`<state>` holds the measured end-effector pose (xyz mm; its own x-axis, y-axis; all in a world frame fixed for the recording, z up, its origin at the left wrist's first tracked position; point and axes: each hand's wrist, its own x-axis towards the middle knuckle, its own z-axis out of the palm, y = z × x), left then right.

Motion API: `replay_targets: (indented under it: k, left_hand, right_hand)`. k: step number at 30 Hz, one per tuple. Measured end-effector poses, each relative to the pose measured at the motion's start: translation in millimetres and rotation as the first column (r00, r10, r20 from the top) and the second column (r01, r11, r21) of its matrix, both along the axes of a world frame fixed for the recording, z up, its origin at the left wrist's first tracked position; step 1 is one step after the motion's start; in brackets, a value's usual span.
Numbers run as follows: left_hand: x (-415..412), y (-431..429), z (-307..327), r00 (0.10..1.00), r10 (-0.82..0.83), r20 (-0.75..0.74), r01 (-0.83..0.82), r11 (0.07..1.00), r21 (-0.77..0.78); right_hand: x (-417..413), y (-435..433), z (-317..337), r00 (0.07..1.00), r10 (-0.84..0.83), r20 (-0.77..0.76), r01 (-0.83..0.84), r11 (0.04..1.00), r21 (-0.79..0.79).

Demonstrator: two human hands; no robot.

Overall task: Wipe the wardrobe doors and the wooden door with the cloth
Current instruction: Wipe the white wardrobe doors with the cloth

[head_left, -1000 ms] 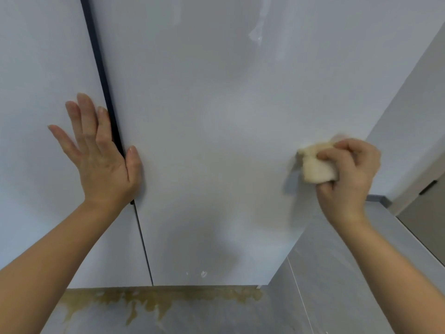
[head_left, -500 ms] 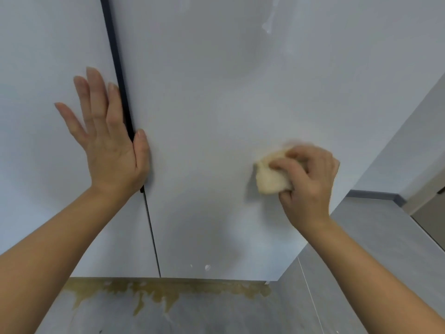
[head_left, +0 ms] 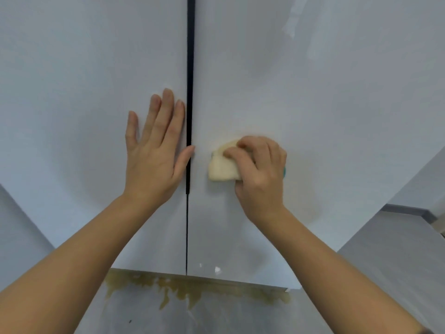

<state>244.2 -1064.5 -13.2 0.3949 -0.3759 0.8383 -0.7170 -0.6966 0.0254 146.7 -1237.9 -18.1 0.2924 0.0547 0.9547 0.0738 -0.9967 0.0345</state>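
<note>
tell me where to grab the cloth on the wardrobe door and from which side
Probably the bare lobe of the cloth that sticks out left of the right hand, pinched from the left and below. The rest is bunched under that hand's curled fingers and pressed against the wardrobe door, so only that edge is free.

cloth [head_left: 222, 167] right of door gap [head_left: 189, 92]

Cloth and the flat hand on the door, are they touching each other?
Apart. The head view shows a strip of bare wardrobe door between the cloth, gripped by the right hand, and the thumb of the left hand.
</note>
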Motion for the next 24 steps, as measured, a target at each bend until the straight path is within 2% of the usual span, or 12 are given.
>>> replay_targets:
  k: [3,5,7,10,12,13,14,16,18,20,22,24]
  left_hand:
    - [-0.8,6.9,0.7,1.0,0.003,-0.001,-0.003,1.0,0.03]
    - [-3.0,10.0,1.4,1.0,0.0,-0.01,0.001,0.999,0.047]
    - [-5.6,12.0,3.6,1.0,-0.014,-0.027,0.016,0.998,0.066]
    - [-11.1,18.4,5.3,0.996,-0.046,-0.074,0.052,0.995,0.085]
    - [-16.6,23.4,2.0,0.991,-0.072,-0.111,0.08,0.995,0.064]
    - [-20.4,27.2,-0.7,0.987,-0.092,-0.13,0.098,0.994,0.041]
    - [-24.7,30.4,-4.0,0.983,-0.113,-0.146,0.117,0.993,0.016]
    - [-33.2,39.1,-10.3,0.969,-0.17,-0.181,0.163,0.985,-0.051]
    - [-41.5,47.2,-15.5,0.937,-0.24,-0.253,0.21,0.967,-0.143]
    - [-49.2,53.3,-21.7,0.88,-0.308,-0.361,0.237,0.945,-0.226]
    - [-57.7,58.4,-30.5,0.82,-0.346,-0.456,0.243,0.932,-0.27]
    - [-64.2,60.3,-42.7,0.738,-0.367,-0.567,0.239,0.927,-0.29]
  right_hand:
    - [5.0,15.8,-43.0,0.998,0.0,-0.066,-0.007,0.995,-0.102]
    - [2.0,21.3,-85.6,0.979,-0.032,-0.2,-0.01,0.978,-0.208]
    - [0.3,26.1,-106.0,0.939,-0.06,-0.338,-0.02,0.973,-0.228]
    - [-6.8,35.3,-100.5,0.899,0.04,-0.436,-0.063,0.997,-0.039]
    - [-18.5,44.0,-84.5,0.872,0.208,-0.443,-0.078,0.952,0.295]
    - [-26.1,49.8,-72.4,0.859,0.305,-0.412,-0.066,0.862,0.502]
    - [-33.6,55.4,-60.3,0.846,0.399,-0.354,-0.047,0.716,0.696]
    - [-46.0,64.5,-38.3,0.835,0.517,-0.189,-0.003,0.349,0.937]
    - [-56.0,69.4,-26.3,0.835,0.549,-0.037,0.036,0.014,0.999]
    - [-63.0,71.8,-24.2,0.832,0.547,0.09,0.056,-0.244,0.968]
    - [-68.7,72.7,-28.2,0.825,0.547,0.142,0.082,-0.365,0.928]
    - [-71.1,70.7,-35.3,0.819,0.56,0.125,0.114,-0.373,0.921]
